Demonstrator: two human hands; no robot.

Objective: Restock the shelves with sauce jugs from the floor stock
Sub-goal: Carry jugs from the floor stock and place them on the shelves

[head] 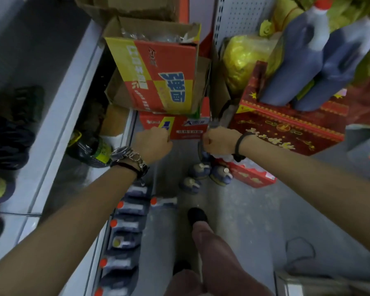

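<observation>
While left hand point(153, 144) and right hand point(219, 143) curl fingers, grasp unclear, 3 dark plastic sauce jugs point(199, 168) crowd the grey floor point(244, 210) ahead.

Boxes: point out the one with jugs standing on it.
The dark red, gold-printed box at right: two dark jugs stand on top; no other box carries jugs.
</observation>
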